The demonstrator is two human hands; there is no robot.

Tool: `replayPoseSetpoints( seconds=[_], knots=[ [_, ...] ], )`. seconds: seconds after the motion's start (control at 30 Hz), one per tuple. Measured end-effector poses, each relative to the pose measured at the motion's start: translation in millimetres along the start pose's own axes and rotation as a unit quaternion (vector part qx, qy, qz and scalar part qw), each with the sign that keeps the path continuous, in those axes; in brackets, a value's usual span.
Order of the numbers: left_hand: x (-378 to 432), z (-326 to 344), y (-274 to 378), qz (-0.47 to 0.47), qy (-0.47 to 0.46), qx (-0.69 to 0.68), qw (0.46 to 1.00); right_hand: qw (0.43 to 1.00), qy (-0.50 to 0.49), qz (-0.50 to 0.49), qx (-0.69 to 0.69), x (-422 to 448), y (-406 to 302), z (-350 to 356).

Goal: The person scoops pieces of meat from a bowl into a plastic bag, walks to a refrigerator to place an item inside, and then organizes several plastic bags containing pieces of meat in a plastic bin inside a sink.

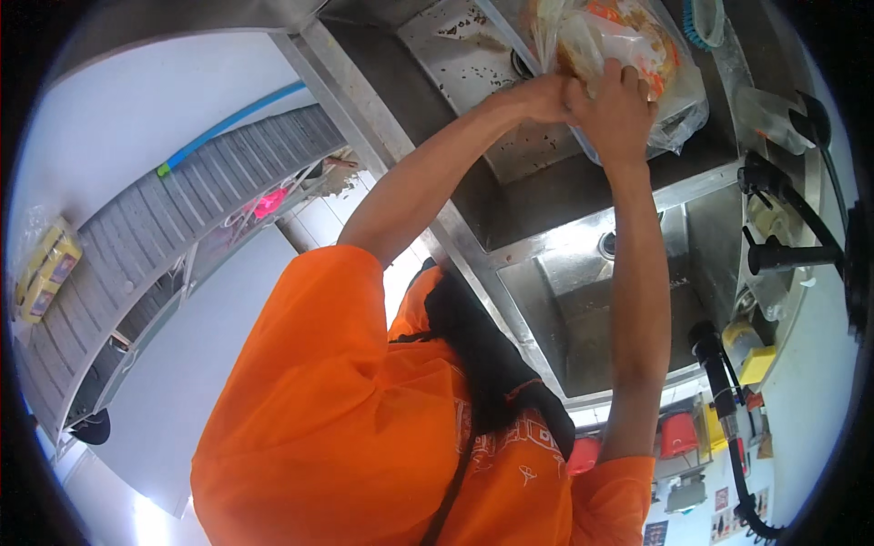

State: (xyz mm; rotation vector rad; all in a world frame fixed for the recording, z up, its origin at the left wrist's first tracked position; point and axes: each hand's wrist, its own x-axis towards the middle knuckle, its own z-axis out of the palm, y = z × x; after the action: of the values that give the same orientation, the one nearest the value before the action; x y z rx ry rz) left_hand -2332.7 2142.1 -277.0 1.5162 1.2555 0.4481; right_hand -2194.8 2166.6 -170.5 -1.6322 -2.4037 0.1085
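A clear plastic bag (672,112) with orange-brown contents lies over the left sink basin (430,75). My left hand (546,99) grips the near edge of the bag; its fingertips are partly hidden. Right against it, my right hand (614,109) pinches the plastic, with its fingers spread across the bag's near side. Beneath the bag shows the pale rim of a translucent plastic tub (506,31). Dark bits of debris are scattered over the basin floor.
A second steel sink basin (567,321) with a drain lies to the right. Black taps (785,256) reach in from the wall. A blue-bristled brush (698,24) and a yellow sponge (756,365) sit along the back ledge. On the left is a grey ribbed counter (205,170).
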Motion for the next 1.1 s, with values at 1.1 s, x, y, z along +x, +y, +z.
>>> replayPoseSetpoints(
  seconds=[1.1],
  knots=[
    [-84,-69,150,-0.143,-0.029,-0.684,0.714,0.961,-0.091,-0.172,0.197,-76,-46,-171]
  ],
)
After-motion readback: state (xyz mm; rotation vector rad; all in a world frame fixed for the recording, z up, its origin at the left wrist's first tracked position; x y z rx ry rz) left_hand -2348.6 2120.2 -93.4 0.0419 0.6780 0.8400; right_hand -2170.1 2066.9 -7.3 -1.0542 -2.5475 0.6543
